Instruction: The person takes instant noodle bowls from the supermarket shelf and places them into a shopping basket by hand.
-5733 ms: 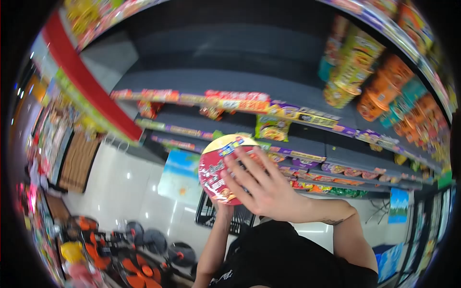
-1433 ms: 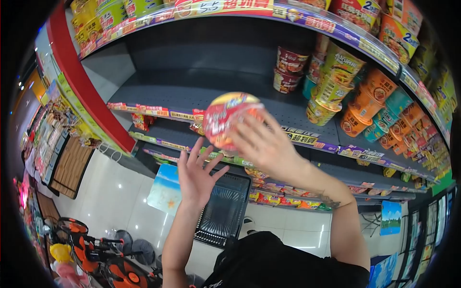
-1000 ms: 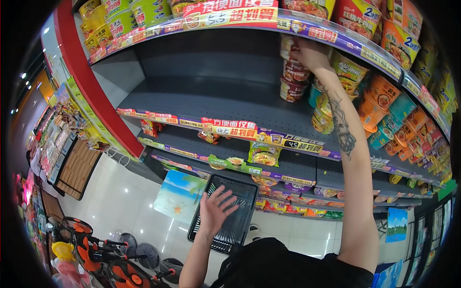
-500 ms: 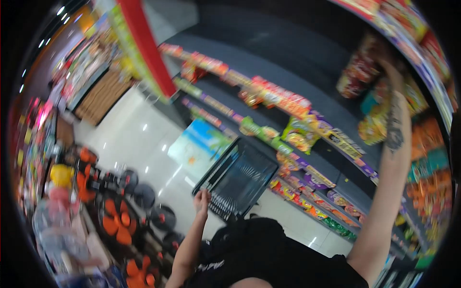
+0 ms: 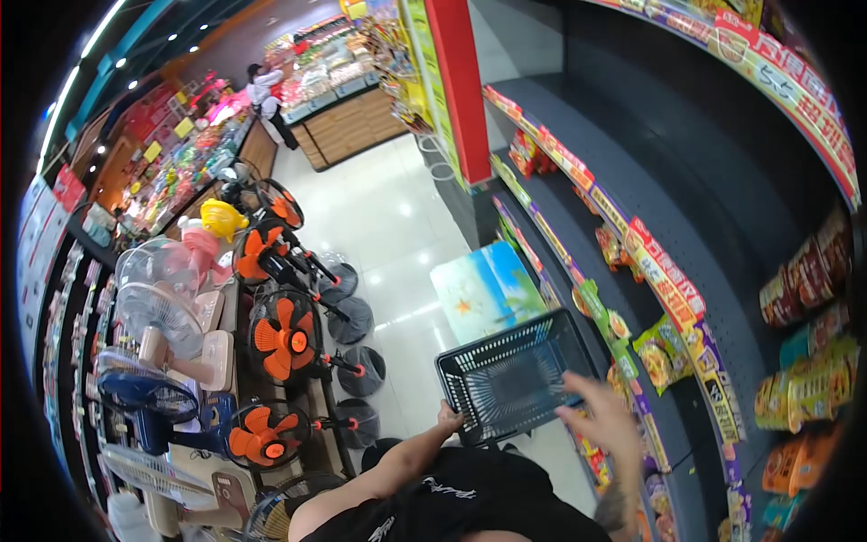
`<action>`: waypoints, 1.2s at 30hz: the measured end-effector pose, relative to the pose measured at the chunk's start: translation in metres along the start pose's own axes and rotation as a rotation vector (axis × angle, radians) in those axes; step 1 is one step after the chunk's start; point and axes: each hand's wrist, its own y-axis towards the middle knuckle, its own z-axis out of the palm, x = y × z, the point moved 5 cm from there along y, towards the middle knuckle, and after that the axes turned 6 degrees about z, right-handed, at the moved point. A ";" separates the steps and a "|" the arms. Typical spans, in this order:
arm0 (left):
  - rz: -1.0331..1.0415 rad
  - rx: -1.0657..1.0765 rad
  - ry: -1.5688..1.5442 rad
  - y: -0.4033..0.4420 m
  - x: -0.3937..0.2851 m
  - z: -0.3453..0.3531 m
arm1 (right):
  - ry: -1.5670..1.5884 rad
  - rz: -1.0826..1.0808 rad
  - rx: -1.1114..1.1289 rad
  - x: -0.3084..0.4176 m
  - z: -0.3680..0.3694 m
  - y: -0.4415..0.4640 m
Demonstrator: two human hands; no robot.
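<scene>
My left hand [image 5: 451, 416] is closed on the near left rim of a dark plastic shopping basket [image 5: 452, 379]. The slatted bottom of the basket shows, and nothing visible lies on it. Over the basket's right side, my right hand [image 5: 603, 420] is open, thumb and fingers apart, with nothing in it. Just right of that hand, a green snack bag [image 5: 662, 354] hangs forward on a shelf. Dark red packs [image 5: 806, 269] and yellow packs [image 5: 806, 388] stand farther right.
Shelving with price strips [image 5: 664, 271] runs along my right. On my left, orange-bladed fans [image 5: 284, 339] and their round bases [image 5: 361, 370] line the aisle. A red post [image 5: 458, 90] rises ahead, near a blue beach-picture box [image 5: 488, 287]. Another person [image 5: 265, 95] stands at a far counter.
My right hand has come away from the dark red packs on the shelf and down over the basket. My view has swung left. My left hand remains on the basket rim.
</scene>
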 end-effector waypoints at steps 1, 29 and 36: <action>0.017 -0.011 0.022 0.008 0.003 -0.004 | 0.128 0.172 0.023 -0.044 0.038 -0.006; 0.707 0.410 0.391 0.286 -0.219 -0.062 | -0.197 0.802 0.093 -0.410 0.416 -0.159; 0.573 0.591 0.765 0.250 -0.251 -0.099 | 0.321 1.359 0.123 -0.374 0.396 -0.124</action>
